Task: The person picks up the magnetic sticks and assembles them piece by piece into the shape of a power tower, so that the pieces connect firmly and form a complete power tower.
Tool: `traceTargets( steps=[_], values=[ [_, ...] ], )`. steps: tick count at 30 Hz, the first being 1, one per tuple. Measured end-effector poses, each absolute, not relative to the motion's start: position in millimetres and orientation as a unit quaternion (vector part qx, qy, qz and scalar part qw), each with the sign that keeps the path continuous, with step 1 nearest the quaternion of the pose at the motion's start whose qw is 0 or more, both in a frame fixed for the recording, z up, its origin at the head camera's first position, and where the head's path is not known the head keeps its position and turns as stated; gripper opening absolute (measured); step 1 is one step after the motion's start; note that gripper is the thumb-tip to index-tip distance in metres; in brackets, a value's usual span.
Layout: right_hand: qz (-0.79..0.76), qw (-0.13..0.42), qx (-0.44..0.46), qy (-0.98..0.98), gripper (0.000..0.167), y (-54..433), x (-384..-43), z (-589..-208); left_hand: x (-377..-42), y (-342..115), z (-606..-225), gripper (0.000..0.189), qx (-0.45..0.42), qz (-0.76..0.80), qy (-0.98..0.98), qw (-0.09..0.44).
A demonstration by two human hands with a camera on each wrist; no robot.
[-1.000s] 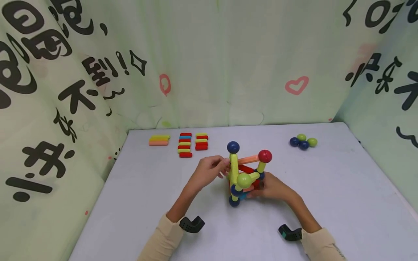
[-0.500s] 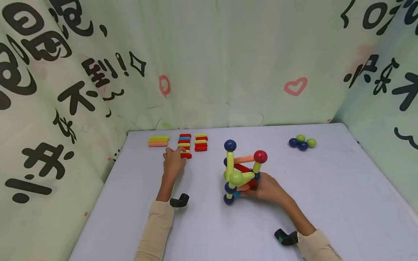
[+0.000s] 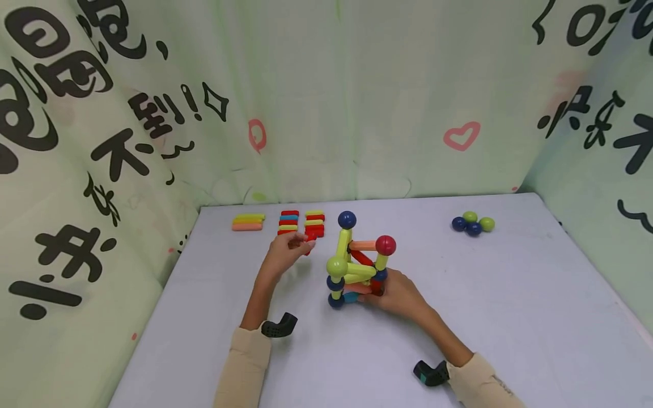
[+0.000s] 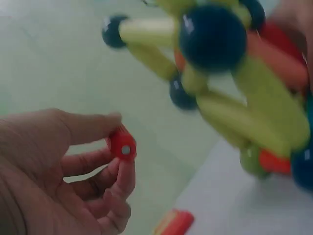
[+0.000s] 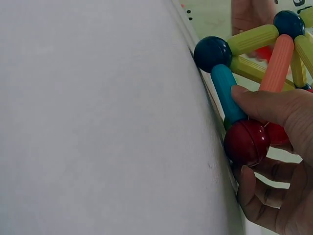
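My left hand [image 3: 282, 255] pinches a red magnetic rod [image 4: 122, 146] between thumb and forefinger; a silver magnet dot shows at the rod's end in the left wrist view. Just right of it, my right hand [image 3: 400, 292] holds a frame of magnetic rods and balls [image 3: 336, 267] low on its right side. The thumb lies along a blue rod [image 5: 227, 90], by a dark red ball [image 5: 247, 142]. A navy ball [image 3: 347, 220] tops the frame, and a bright red ball [image 3: 385, 245] sits at its upper right. My right palm hides part of the frame.
Yellow and orange rods [image 3: 247, 221] lie at the table's back left. Two stacks of short rods stand beside them, a middle stack [image 3: 288, 217] and a right stack [image 3: 314, 222]. Blue and green balls [image 3: 473, 224] cluster at the back right. Printed curtains [image 3: 352, 113] surround the table [image 3: 510, 317].
My left hand left the frame, reached to the middle stack, and took a red rod, now carried rightward. My right hand has shifted the frame left towards it, turning it slightly.
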State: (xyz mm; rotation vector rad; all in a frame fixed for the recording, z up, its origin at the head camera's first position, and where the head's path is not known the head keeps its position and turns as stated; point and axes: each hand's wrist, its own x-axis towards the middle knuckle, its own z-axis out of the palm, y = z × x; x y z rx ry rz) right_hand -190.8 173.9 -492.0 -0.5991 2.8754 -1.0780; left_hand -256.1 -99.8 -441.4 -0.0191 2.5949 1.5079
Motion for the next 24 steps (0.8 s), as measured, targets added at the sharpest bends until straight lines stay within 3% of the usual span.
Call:
traceTargets(
  steps=[5, 12, 19, 24],
  values=[
    [-0.353, 0.02, -0.189, 0.916, 0.045, 173.5, -190.7, -491.3, -229.9, -84.2, -402.4, 0.032, 0.044, 0.659, 0.744, 0.102],
    [-0.363, 0.041, -0.2, 0.909, 0.06, 175.1, -192.2, -487.3, -211.2, -70.1, -382.9, 0.028, 0.08, 0.679, 0.714, 0.151],
    [-0.362, 0.051, -0.198, 0.91, 0.055, 176.7, -191.0, -485.9, -215.6, -61.5, -383.2, 0.031, 0.053, 0.694, 0.706, 0.126],
    [-0.365, 0.047, -0.22, 0.904, 0.065, 176.8, -191.9, -486.9, -222.6, -57.9, -380.8, 0.024, 0.036, 0.691, 0.713, 0.112]
  ],
)
